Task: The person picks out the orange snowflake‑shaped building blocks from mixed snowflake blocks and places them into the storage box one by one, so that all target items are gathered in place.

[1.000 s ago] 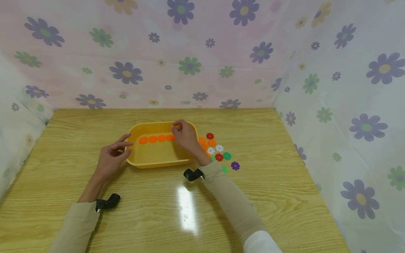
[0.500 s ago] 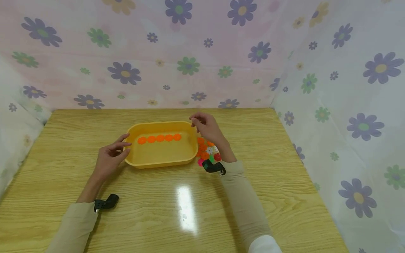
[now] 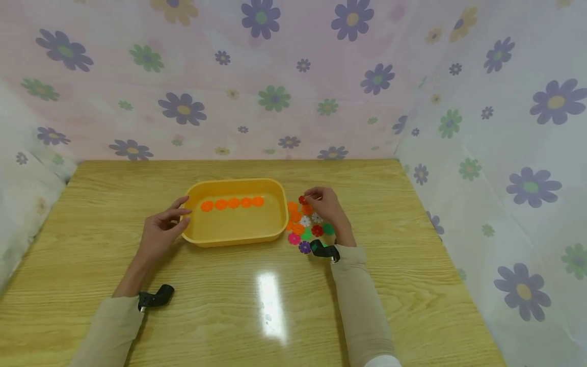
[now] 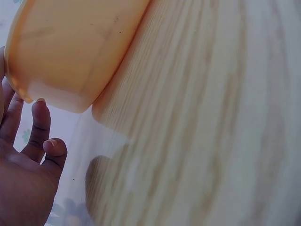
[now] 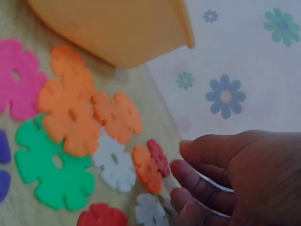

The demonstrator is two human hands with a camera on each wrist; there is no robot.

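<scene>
Surface: I see a glossy wooden table point(image 3: 275, 306) filling the lower frame, with glare at centre.
Room: flowered curtains point(image 3: 275, 76) across the top and right.
Tray point(image 3: 236, 237): centre, holding five orange discs point(image 3: 233, 203).
Left hand point(image 3: 160, 232): fingers relaxed, touching the tray's left rim.
Right hand point(image 3: 326, 206): fingers curled narrow over the loose flower discs point(image 3: 304, 224) right of the tray; I can't tell whether it grips one.

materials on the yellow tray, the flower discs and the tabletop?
Yellow tray: looks like moulded plastic, smooth semi-gloss, with rounded corners and a rolled rim.
Flower discs: probably plastic, flat, uniform solid colours, matte to satin, with notched petals and a centre slot.
Tabletop: wood grain under a glossy coat, with a sharp light reflection; it could be laminate or varnished wood, I cannot tell which.
</scene>
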